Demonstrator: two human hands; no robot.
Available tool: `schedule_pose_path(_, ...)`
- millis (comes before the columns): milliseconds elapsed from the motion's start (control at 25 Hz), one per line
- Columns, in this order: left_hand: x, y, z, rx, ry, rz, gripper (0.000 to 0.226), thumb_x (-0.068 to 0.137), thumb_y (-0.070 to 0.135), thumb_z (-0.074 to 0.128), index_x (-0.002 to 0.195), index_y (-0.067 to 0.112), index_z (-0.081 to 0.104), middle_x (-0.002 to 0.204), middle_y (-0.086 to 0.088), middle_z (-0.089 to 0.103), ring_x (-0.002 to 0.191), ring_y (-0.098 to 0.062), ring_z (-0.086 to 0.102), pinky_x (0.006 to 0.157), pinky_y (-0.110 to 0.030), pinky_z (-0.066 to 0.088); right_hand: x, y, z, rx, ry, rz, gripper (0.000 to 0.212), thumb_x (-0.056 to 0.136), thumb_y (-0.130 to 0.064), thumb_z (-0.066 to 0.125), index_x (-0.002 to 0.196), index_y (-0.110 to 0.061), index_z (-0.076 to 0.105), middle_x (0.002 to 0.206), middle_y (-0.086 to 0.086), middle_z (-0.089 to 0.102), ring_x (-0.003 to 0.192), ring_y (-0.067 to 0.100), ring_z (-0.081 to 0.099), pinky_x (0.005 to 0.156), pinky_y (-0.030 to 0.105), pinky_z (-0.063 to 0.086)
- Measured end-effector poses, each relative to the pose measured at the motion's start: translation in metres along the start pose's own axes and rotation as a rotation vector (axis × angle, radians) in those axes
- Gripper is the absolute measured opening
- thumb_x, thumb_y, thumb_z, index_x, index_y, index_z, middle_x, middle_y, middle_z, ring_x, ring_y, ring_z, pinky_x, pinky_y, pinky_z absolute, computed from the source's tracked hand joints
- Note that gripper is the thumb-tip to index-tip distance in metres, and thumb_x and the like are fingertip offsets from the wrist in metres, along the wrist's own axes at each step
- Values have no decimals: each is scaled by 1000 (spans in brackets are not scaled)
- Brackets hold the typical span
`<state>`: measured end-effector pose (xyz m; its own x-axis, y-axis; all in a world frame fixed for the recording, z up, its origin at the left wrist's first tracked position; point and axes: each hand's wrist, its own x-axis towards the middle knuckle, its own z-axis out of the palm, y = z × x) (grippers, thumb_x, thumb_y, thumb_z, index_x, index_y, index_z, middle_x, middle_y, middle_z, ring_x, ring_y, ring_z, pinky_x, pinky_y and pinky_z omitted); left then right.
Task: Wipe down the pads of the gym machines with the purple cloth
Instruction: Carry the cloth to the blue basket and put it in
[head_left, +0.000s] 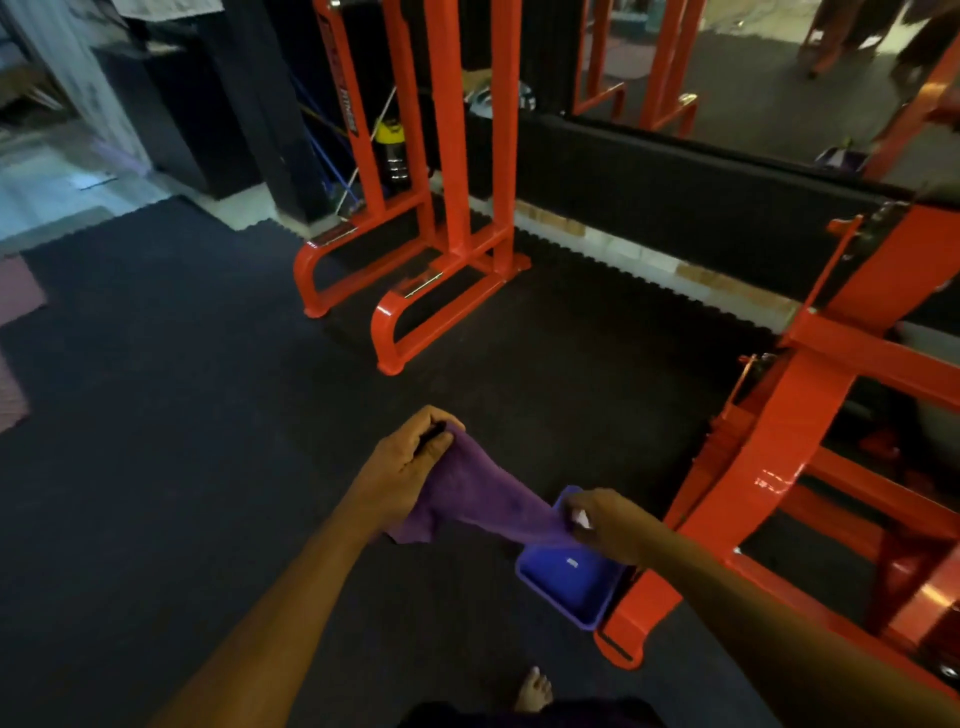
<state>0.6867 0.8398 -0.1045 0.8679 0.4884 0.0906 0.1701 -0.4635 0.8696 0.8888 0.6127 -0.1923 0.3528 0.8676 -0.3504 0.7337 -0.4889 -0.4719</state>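
Two hands are in view: the left hand (410, 457) and the right hand (605, 525), and between them they hold one purple cloth (488, 499). One blue tub (569, 577) sits on the floor (182, 415), touching the foot of a machine. Two orange machine frames stand on the floor: one upright frame (447, 208) toward the far edge, with two curved feet, and one angled frame (789, 441) at the right edge. One bottle with a yellow lid (392, 150) stands behind the upright frame. One long black pad (675, 197) runs along the far side. One bare foot (532, 691) shows at the near edge.
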Motion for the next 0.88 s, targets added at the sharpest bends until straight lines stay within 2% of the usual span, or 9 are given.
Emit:
schedule_pose_path(80, 38, -9, -15, -45, -42, 9, 20, 107, 15, 53, 109, 30, 66, 108, 14, 70, 106, -7, 65, 93, -17, 47, 25, -6, -31, 102, 183, 81, 16, 84, -24, 55, 76, -37, 51, 84, -11, 59, 82, 17, 62, 74, 30, 44)
schedule_pose_path(160, 70, -16, -29, -100, -73, 0, 18, 108, 18, 53, 112, 29, 66, 110, 15, 70, 108, -6, 65, 92, -16, 47, 46, -17, -66, 92, 321, 81, 23, 84, -13, 56, 77, -35, 49, 86, -14, 58, 87, 16, 62, 74, 28, 44)
schedule_pose_path(280, 116, -24, -54, -159, -152, -14, 18, 108, 20, 52, 112, 28, 68, 111, 12, 70, 107, -5, 65, 93, -18, 48, 68, -38, -116, -28, 401, -72, 28, 82, -3, 56, 99, -24, 63, 126, -2, 66, 134, 14, 52, 106, 31, 45)
schedule_pose_path(360, 148, -24, -70, -160, -313, 35, 18, 108, 22, 51, 110, 27, 68, 110, 7, 70, 106, -11, 65, 94, -26, 51, 79, -60, -144, -100, 390, -144, 30, 83, -1, 56, 105, -19, 65, 136, -1, 61, 140, 11, 43, 113, 29, 38)
schedule_pose_path(480, 193, -27, -83, -157, -487, 71, 19, 109, 27, 49, 110, 28, 67, 112, 7, 68, 108, -14, 65, 99, -37, 54, 87, -88, -178, -157, 389, -147, 27, 85, -1, 56, 97, -24, 62, 113, -7, 65, 119, 1, 53, 99, 19, 40)
schedule_pose_path(560, 224, -38, -93, -159, -350, 67, 18, 109, 32, 49, 112, 32, 66, 113, 13, 68, 108, -9, 64, 102, -44, 53, 89, -88, -197, -55, 439, -11, 29, 86, -2, 54, 88, -31, 54, 88, -9, 62, 83, 1, 60, 71, 19, 43)
schedule_pose_path(680, 256, -46, -108, -97, -142, 141, 14, 109, 32, 50, 110, 34, 64, 107, 18, 67, 104, 1, 62, 98, -38, 50, 80, -69, -199, 41, 469, 249, 34, 89, -5, 58, 83, -38, 52, 86, -12, 61, 79, 8, 64, 64, 19, 45)
schedule_pose_path(760, 263, -28, -106, 5, -276, 358, 12, 107, 27, 53, 111, 31, 64, 105, 18, 67, 104, 1, 63, 91, -27, 49, 82, -73, -183, 94, 490, 288, 34, 89, -14, 68, 99, -44, 56, 108, -13, 66, 101, 10, 66, 81, 26, 54)
schedule_pose_path(880, 261, 7, -82, 46, -583, 517, 15, 103, 31, 62, 115, 27, 55, 107, 11, 71, 103, -1, 67, 91, -23, 52, 106, -118, -162, 468, 545, 102, 60, 88, -29, 77, 138, -39, 46, 134, -10, 59, 124, 6, 58, 97, 30, 52)
